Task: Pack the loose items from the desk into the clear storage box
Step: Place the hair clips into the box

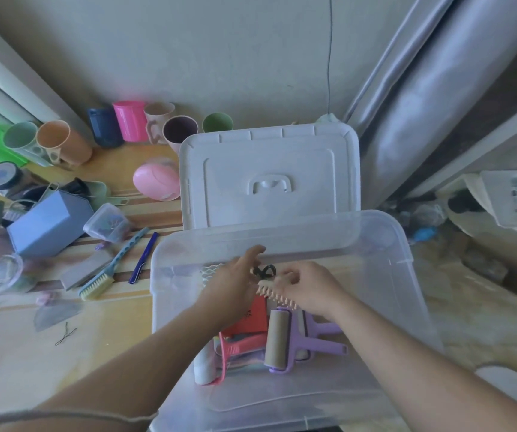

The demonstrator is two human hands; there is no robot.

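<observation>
Peach-coloured plastic is what the right hand is pinching: a wide-toothed comb, held by its spine with the teeth pointing down and left, over the middle of the clear storage box. Just above the comb, at the centre of the frame, the left hand is working at a small black looped thing, possibly a hair tie or ribbon; its thumb and forefinger seem closed on it while the other fingers are fanning upward. Whether the loop is tied to the comb or merely touching it, I cannot tell. My guess is that the 2 hands are meeting over the open box so that whatever comes loose falls inside rather than back onto the desk.

Both forearms are reaching in from the bottom edge, converging, wrists bent slightly inward, and neither hand is resting on the box rim.

Already lying in the box at lower centre are 2 purple-handled lint rollers, a pink-handled one and a red card. The white lid is standing propped behind the box, out of the way. At the left of the frame much is waiting unpacked: a blue-handled brush, a blue pen, a blue box, a pink case and a row of cups along the wall. The task looks well short of finished.
</observation>
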